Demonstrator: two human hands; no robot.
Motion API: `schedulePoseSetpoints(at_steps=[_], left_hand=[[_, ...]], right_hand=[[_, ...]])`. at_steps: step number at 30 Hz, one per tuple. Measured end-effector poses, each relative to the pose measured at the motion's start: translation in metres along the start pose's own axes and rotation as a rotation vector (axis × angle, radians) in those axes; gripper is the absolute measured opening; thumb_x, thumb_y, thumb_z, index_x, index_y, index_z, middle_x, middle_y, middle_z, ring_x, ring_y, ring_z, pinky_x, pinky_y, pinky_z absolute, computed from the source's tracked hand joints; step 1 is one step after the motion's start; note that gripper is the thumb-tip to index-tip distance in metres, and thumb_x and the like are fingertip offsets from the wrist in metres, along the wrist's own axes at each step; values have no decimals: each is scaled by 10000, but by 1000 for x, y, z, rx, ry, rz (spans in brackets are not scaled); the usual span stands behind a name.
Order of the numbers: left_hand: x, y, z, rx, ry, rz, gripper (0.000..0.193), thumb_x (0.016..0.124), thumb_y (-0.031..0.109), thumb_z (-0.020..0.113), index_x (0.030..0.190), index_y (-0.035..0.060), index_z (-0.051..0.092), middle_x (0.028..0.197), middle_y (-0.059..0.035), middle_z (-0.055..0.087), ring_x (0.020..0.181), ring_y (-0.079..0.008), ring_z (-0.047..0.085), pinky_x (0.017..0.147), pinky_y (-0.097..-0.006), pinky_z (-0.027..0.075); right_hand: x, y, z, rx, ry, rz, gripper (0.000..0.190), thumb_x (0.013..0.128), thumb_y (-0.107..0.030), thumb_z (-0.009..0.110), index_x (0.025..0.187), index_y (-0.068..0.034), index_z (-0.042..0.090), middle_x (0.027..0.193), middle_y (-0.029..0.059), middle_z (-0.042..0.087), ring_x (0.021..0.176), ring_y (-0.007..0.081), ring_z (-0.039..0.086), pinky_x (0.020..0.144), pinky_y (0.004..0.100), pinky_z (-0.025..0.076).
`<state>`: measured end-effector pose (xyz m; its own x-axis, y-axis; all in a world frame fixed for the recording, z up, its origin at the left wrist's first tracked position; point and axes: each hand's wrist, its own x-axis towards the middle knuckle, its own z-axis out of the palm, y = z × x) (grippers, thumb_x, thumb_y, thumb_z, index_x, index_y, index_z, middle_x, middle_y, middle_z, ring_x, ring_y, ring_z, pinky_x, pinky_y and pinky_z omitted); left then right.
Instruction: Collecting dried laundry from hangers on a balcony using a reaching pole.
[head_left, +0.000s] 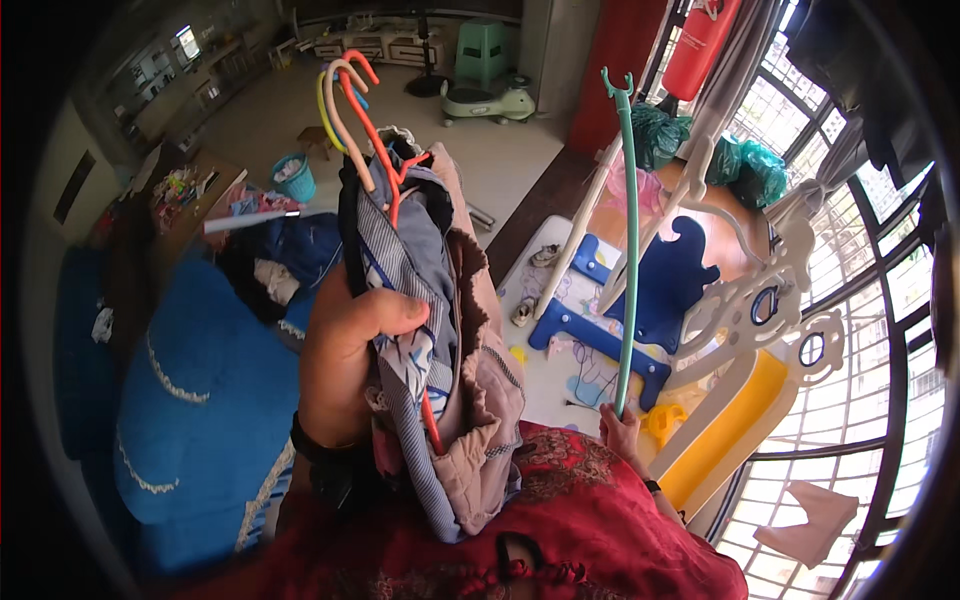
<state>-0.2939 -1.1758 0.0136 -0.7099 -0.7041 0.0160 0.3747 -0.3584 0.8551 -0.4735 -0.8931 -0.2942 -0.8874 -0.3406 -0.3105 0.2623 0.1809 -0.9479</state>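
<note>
My left hand (352, 352) grips a bunch of garments on plastic hangers, held upright in front of my chest. A striped grey garment (397, 251) lies under the thumb, and a dusty-pink garment (491, 420) with a ruffled edge hangs at its right. Orange-red (379, 142) and beige hanger hooks (351, 127) stick up above the cloth, with yellow and blue ones behind. Lower right, my right hand (621, 433) is closed around the lower part of a green clothes pole (632, 225). The forked tip of the pole points up and away. The hangers' lower parts are mostly hidden by cloth.
On the left is a sofa with a blue lace-edged cover (202, 360), clothes heaped behind it. A play set with a yellow slide (727, 435) and a blue swing seat (660, 277) stands right, beside barred windows. A pink garment (810, 521) hangs lower right.
</note>
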Motion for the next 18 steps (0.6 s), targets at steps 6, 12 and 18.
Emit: schedulePoseSetpoints(at_steps=[6,12,18], left_hand=[[115,6,11,71,-104,-35,383,602,115,544,955,-32,528,772,-64,548,665,-150,534,630,-247,442],[215,-18,8,104,-116,-48,385,613,125,558,966,-25,533,769,-47,544,653,-130,517,616,-240,430],[303,-10,40,106,-104,-18,412,632,118,555,1017,-23,521,786,-31,541,664,-114,512,625,-215,421]], right_hand=[[65,-82,46,75,-3,-44,165,864,-179,574,851,-16,554,542,7,470,368,73,387,335,208,289],[146,-167,93,224,-233,-260,169,873,-167,538,911,-4,561,561,39,482,416,96,413,383,219,333],[229,-238,132,270,-404,-392,210,869,-184,553,935,14,563,624,41,509,494,98,451,452,223,342]])
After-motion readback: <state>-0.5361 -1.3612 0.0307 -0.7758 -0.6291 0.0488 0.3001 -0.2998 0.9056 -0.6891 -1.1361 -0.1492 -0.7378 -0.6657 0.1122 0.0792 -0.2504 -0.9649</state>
